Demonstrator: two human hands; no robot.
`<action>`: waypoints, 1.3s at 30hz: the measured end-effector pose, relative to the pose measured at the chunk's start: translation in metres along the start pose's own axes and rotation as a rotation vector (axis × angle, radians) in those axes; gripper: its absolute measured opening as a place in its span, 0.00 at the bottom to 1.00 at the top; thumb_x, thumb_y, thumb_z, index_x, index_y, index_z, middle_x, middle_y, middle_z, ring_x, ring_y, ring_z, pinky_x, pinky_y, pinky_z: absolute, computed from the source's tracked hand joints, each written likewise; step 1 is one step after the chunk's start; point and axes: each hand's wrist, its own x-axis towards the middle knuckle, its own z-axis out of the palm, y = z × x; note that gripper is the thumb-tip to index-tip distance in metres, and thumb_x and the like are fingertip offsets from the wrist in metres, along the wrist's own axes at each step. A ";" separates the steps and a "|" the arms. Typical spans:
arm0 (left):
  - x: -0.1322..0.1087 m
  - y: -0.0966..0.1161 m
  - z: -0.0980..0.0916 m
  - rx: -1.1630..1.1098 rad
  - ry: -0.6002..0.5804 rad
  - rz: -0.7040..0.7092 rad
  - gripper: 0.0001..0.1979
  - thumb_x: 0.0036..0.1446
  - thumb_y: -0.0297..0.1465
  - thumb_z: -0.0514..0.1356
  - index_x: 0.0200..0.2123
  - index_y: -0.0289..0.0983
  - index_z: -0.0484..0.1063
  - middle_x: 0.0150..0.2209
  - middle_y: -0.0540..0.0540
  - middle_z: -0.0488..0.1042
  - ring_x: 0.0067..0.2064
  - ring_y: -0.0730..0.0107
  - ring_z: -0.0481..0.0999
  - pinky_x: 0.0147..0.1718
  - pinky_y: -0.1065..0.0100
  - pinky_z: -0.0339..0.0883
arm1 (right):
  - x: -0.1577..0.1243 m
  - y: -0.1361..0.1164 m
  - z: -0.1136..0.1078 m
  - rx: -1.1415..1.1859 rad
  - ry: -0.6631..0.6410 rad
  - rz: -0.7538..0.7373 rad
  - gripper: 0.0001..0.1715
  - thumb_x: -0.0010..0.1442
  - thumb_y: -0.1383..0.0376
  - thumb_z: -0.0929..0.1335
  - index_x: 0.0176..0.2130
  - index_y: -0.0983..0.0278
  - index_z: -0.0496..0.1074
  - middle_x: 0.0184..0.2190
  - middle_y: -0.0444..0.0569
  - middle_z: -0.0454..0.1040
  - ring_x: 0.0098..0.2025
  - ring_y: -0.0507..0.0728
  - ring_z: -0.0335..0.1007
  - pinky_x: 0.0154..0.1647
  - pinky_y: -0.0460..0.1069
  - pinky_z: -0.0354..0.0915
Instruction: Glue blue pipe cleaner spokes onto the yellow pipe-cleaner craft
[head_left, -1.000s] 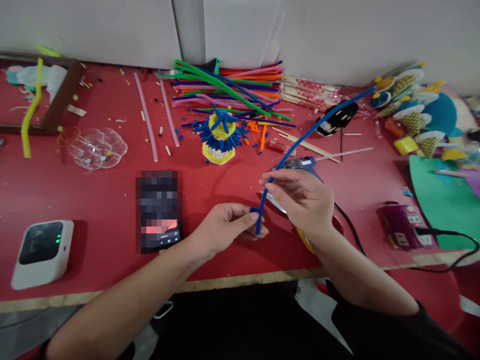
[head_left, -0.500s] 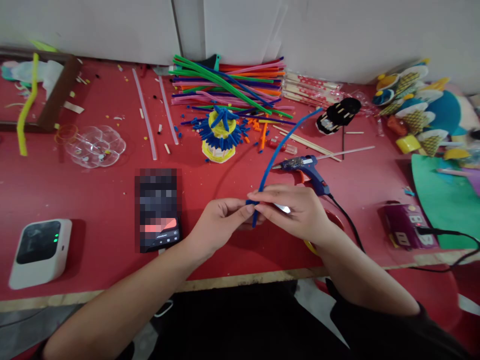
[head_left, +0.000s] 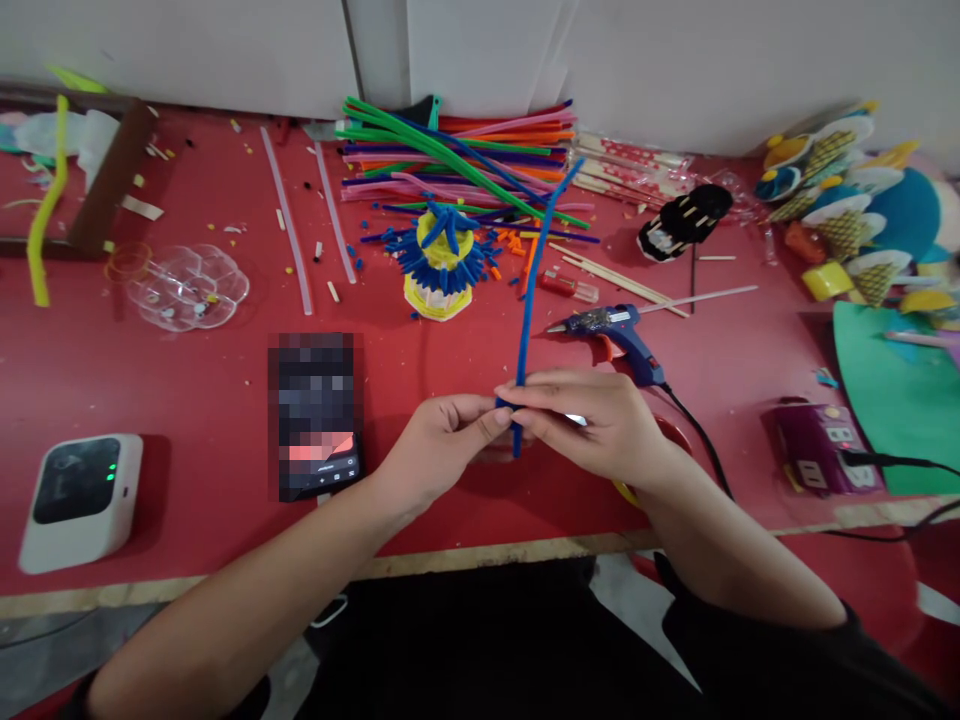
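Observation:
A long blue pipe cleaner stands up from between my hands, its tip leaning right and its short lower end hanging below my fingers. My right hand pinches it between thumb and fingers. The fingers of my left hand close at the same spot, where a short dark blue bit shows; how it joins the long stem is hidden. Behind my hands stands a small blue and yellow pagoda-like model. Something shiny peeks out by my right fingers, with a yellow loop below my right palm; both are mostly covered.
A blue hot glue gun lies right of my hands, its cord running to a purple power socket. Coloured pipe cleaners are heaped at the back. On the left are a phone, a white device and a clear tray.
The blue pipe cleaner has swung from a rightward curve to nearly upright, its tip moving left and away. Both hands keep their grip in almost the same place.

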 end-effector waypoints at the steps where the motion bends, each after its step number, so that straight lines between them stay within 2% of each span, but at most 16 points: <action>1: 0.000 0.000 0.000 -0.005 -0.005 0.001 0.23 0.49 0.50 0.76 0.36 0.35 0.85 0.37 0.44 0.86 0.38 0.68 0.83 0.42 0.67 0.80 | 0.000 0.000 0.000 0.000 -0.005 -0.006 0.14 0.70 0.69 0.70 0.52 0.62 0.82 0.41 0.50 0.86 0.42 0.54 0.85 0.43 0.46 0.79; 4: 0.001 0.001 0.000 -0.011 -0.023 0.010 0.23 0.49 0.50 0.76 0.35 0.35 0.84 0.35 0.45 0.86 0.37 0.70 0.83 0.41 0.68 0.79 | 0.001 -0.001 -0.001 0.004 -0.014 -0.010 0.14 0.70 0.70 0.70 0.52 0.62 0.82 0.40 0.50 0.87 0.41 0.54 0.85 0.42 0.46 0.79; 7: 0.000 0.003 -0.001 -0.006 -0.057 0.008 0.22 0.50 0.49 0.75 0.33 0.35 0.84 0.34 0.45 0.86 0.37 0.71 0.84 0.41 0.71 0.79 | 0.002 -0.002 -0.001 0.035 -0.030 -0.014 0.15 0.71 0.70 0.69 0.54 0.61 0.81 0.33 0.47 0.86 0.36 0.53 0.84 0.39 0.46 0.79; 9: -0.001 0.004 -0.001 -0.009 -0.073 0.002 0.22 0.50 0.49 0.76 0.33 0.35 0.84 0.34 0.45 0.87 0.37 0.71 0.85 0.41 0.73 0.78 | 0.002 -0.003 -0.002 0.032 -0.023 -0.012 0.15 0.71 0.69 0.69 0.54 0.61 0.81 0.32 0.46 0.85 0.36 0.53 0.84 0.40 0.47 0.79; 13: -0.002 0.005 0.001 -0.041 -0.060 -0.038 0.20 0.51 0.47 0.76 0.35 0.35 0.83 0.34 0.46 0.88 0.35 0.73 0.86 0.39 0.74 0.78 | 0.004 -0.006 -0.008 -0.077 0.079 0.041 0.12 0.68 0.68 0.72 0.49 0.58 0.83 0.39 0.48 0.87 0.40 0.54 0.85 0.43 0.47 0.79; 19: -0.004 0.007 0.002 -0.028 -0.088 -0.082 0.17 0.54 0.45 0.75 0.36 0.36 0.83 0.38 0.43 0.89 0.35 0.72 0.87 0.42 0.71 0.79 | 0.004 -0.010 -0.011 -0.040 0.215 0.190 0.10 0.63 0.68 0.76 0.45 0.55 0.84 0.36 0.45 0.85 0.34 0.53 0.81 0.35 0.47 0.77; 24: -0.004 0.007 0.001 0.014 -0.063 -0.082 0.20 0.55 0.47 0.74 0.38 0.35 0.84 0.41 0.40 0.88 0.39 0.67 0.88 0.45 0.66 0.80 | 0.002 -0.008 -0.009 0.102 0.148 0.215 0.13 0.62 0.65 0.76 0.49 0.57 0.82 0.37 0.46 0.82 0.33 0.53 0.80 0.31 0.47 0.76; 27: -0.003 0.005 0.000 0.010 -0.045 -0.080 0.22 0.55 0.48 0.73 0.41 0.34 0.84 0.42 0.38 0.88 0.43 0.61 0.88 0.47 0.62 0.80 | 0.000 -0.005 -0.008 0.161 0.124 0.255 0.12 0.63 0.64 0.76 0.47 0.56 0.81 0.37 0.46 0.80 0.33 0.53 0.78 0.29 0.48 0.74; 30: -0.001 0.004 0.000 -0.012 -0.039 -0.071 0.24 0.53 0.48 0.74 0.42 0.34 0.84 0.42 0.38 0.88 0.46 0.57 0.88 0.47 0.61 0.80 | -0.002 -0.003 -0.006 0.231 0.105 0.275 0.14 0.64 0.66 0.75 0.50 0.56 0.79 0.39 0.48 0.78 0.36 0.55 0.78 0.32 0.49 0.76; 34: -0.001 0.004 -0.001 -0.017 -0.060 -0.061 0.24 0.51 0.49 0.75 0.38 0.33 0.84 0.40 0.38 0.88 0.43 0.60 0.88 0.47 0.63 0.79 | -0.002 -0.002 -0.004 0.281 0.049 0.246 0.22 0.64 0.65 0.76 0.56 0.57 0.76 0.42 0.48 0.78 0.41 0.55 0.79 0.39 0.49 0.76; 39: -0.001 0.004 0.001 -0.043 -0.040 -0.072 0.24 0.48 0.49 0.77 0.35 0.34 0.84 0.35 0.43 0.87 0.39 0.65 0.86 0.45 0.64 0.79 | 0.002 -0.005 -0.007 0.121 0.004 0.156 0.22 0.65 0.63 0.75 0.58 0.60 0.76 0.42 0.49 0.81 0.41 0.54 0.80 0.42 0.48 0.76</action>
